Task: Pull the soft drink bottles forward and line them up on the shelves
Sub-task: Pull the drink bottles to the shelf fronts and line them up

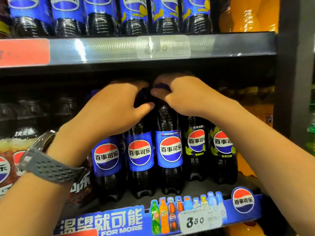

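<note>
At lower left, one grey watch (51, 166) sits on our wrist. Our left grip (109, 108) curls round the neck of the second blue-label bottle (139, 152). We count three blue-label bottles (106, 155) in a row at centre frame on the lower shelf (119, 222). Our right grip (185, 97) closes on the cap of the third blue-label bottle (170, 149). Right of it, two lime-label bottles (196, 142) stand further back.

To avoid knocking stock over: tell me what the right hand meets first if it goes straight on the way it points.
The right hand grips the top of a blue-label bottle. Going on leftward and inward, it would likely meet the left hand on the neighbouring bottle first; depth is unclear.
</note>
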`<move>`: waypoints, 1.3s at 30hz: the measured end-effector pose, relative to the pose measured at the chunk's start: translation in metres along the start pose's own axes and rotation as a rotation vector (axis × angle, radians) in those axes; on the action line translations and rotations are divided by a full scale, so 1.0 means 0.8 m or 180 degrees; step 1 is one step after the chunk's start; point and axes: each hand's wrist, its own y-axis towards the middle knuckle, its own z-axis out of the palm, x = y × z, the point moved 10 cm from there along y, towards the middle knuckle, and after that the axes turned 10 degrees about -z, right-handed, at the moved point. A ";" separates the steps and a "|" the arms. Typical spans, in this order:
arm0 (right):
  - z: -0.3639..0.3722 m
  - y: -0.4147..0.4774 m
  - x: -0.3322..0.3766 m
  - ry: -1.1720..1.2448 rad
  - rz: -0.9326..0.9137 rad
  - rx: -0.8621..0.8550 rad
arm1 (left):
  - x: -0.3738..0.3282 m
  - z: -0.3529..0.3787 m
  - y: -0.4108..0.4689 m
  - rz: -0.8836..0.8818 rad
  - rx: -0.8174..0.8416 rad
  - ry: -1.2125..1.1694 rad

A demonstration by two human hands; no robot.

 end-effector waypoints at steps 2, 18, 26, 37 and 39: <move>-0.010 -0.004 0.000 0.0041 -0.0005 -0.0014 | -0.010 -0.005 0.000 0.0026 -0.0097 -0.0038; -0.059 -0.091 -0.084 -0.1259 0.0802 0.0588 | -0.115 0.080 0.094 -0.0047 0.0828 0.0635; -0.068 -0.092 -0.086 -0.1161 0.0900 0.0313 | -0.109 0.075 0.104 -0.0335 0.0603 0.0674; -0.074 -0.093 -0.081 -0.1088 0.0786 0.0173 | -0.113 0.059 0.095 -0.0221 0.0502 0.0448; -0.074 -0.095 -0.079 -0.1108 0.0779 0.0166 | -0.111 0.063 0.094 -0.0252 0.0502 0.0566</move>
